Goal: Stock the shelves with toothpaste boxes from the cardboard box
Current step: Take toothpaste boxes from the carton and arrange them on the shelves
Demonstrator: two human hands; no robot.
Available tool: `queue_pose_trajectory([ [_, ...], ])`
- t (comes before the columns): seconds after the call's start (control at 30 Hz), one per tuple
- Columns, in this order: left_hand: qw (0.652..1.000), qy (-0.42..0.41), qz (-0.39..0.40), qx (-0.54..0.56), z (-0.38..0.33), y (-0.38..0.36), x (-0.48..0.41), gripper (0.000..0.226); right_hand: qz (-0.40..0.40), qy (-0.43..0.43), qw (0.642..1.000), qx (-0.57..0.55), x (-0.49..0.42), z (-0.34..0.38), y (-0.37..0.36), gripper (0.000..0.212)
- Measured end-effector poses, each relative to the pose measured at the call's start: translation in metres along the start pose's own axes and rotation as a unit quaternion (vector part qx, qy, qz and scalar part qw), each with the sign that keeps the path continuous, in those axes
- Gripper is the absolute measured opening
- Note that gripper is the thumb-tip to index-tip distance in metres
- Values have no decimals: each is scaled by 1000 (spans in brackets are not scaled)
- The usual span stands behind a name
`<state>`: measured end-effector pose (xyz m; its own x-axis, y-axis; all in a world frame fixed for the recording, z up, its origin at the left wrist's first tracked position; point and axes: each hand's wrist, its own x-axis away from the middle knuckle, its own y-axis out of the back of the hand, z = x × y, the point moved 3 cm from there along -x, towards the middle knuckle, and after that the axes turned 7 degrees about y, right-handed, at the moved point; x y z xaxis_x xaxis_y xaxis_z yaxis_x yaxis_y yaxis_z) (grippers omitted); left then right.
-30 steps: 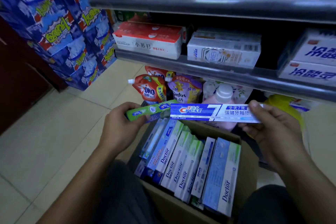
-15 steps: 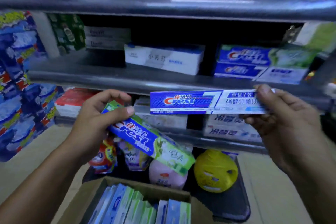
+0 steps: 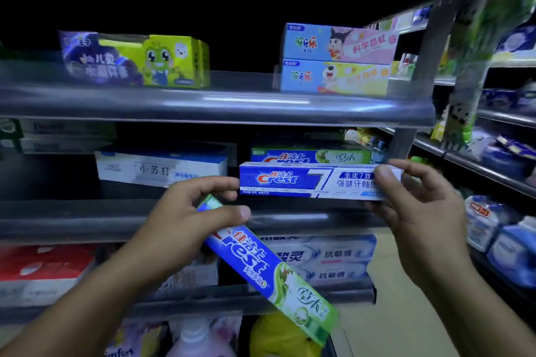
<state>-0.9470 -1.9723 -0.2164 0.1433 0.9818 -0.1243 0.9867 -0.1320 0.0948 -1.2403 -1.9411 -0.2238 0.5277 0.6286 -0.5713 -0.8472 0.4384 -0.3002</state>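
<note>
Stocking is in progress, not complete. The right hand [image 3: 417, 211] pinches the right end of a blue toothpaste box [image 3: 307, 181], held level at the middle shelf [image 3: 87, 217] just in front of a shelved box [image 3: 310, 155]. Whether it rests on the shelf cannot be told. The left hand [image 3: 185, 220] grips a green toothpaste box [image 3: 261, 264], tilted below the shelf edge and not placed. The cardboard box is out of view, so the remaining stock cannot be judged.

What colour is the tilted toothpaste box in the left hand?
The tilted toothpaste box is blue and green, in head view.
</note>
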Motion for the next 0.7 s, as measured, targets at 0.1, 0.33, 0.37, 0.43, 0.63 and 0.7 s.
queue_pose_trajectory([
  [0.1, 999, 34, 5, -8, -1, -12, -12, 41, -9, 55, 990, 129, -17, -7, 7, 46],
  [0.33, 996, 57, -5, -74, -1, -18, -35, 37, 40, 63, 966, 249, -41, -29, 10, 37],
  [0.37, 994, 63, -5, -88, 1, -19, -38, 30, 45, 55, 965, 253, -43, -32, 9, 29],
  [0.43, 991, 81, 4, -109, 4, -20, -42, 22, 61, 40, 960, 271, -43, -39, 8, 13],
  [0.63, 990, 90, 5, -113, 11, -21, -42, 21, 77, 6, 959, 273, -37, -42, 9, 11],
  [0.7, 993, 73, -4, -88, 12, -19, -38, 21, 70, 10, 956, 286, -32, -38, 11, 26],
])
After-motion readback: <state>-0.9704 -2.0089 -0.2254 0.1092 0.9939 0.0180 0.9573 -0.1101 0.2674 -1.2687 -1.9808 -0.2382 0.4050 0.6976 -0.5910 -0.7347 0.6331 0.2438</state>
